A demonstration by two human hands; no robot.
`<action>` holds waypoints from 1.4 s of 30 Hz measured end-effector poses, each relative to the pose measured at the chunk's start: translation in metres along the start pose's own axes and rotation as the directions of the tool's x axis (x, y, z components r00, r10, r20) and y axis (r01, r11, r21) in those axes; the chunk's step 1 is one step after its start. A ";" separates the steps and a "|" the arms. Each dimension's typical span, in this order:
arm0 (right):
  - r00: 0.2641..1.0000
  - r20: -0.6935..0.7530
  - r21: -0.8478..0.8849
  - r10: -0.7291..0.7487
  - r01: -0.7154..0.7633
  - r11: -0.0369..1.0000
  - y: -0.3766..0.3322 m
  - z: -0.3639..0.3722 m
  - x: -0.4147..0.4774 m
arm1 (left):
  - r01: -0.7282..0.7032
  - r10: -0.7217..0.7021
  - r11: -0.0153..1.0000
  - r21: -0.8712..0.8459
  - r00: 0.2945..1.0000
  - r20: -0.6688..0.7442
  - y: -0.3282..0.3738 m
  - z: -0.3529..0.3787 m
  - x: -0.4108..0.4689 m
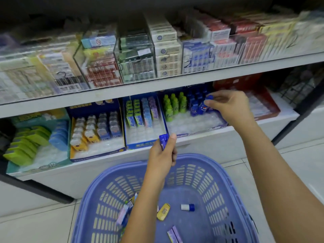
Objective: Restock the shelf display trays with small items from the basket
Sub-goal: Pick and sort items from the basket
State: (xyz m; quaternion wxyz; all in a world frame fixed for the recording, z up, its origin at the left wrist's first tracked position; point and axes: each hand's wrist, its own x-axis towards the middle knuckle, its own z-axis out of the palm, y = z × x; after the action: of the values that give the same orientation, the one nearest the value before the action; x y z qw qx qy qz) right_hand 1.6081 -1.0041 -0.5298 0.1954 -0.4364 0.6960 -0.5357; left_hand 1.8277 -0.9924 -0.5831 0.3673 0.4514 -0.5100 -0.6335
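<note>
White shop shelving is standing on a pale tiled floor (298, 160). The upper shelf (157, 88) is carrying clear bins of boxed packs, all blurred. The lower shelf (201, 148) is carrying a row of cardboard display trays side by side.

The bottle tray (192, 123) is showing green bottles (173, 106) at back left and blue bottles (194, 106) just beside them. Its front half is lying as bare white insert, so there is open room there. The upper shelf's front edge is hanging low over the tray backs.

The purple basket (219, 174) is sitting on the floor just in front of the lower shelf. A yellow item (163, 211), a white-and-blue bottle (187, 207) and purple packs (174, 235) are lying loose on its bottom.

The right hand (231, 106) is reaching under the upper shelf with the arm stretched out. Its fingertips are pinching a blue bottle cap (209, 98) at the blue row, over the bottle tray.

The left hand (163, 153) is hovering above the basket, near the lower shelf's front. Its fingers are curling round a small blue bottle (164, 139), held upright with the thumb alongside.
</note>
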 end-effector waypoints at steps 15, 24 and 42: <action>0.956 0.258 -0.345 0.137 -0.041 0.938 0.031 0.021 0.037 | 0.252 -0.200 0.898 -0.362 0.964 0.176 -0.003 -0.001 0.007; 0.981 0.182 -0.379 0.072 0.002 0.925 0.021 0.022 0.027 | 0.299 -0.139 0.766 -0.569 0.942 0.307 0.009 -0.003 0.006; 0.948 0.318 0.313 -0.018 -0.087 0.946 -0.027 -0.026 -0.023 | 0.324 -0.172 0.729 -0.603 0.939 0.296 0.041 0.059 0.024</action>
State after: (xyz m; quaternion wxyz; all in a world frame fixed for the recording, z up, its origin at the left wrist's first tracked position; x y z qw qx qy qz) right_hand 1.6122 -0.9715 -0.5006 0.3828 -0.4664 0.5658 -0.5620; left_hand 1.7647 -1.0050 -0.5434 0.3522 0.2892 -0.2340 -0.8588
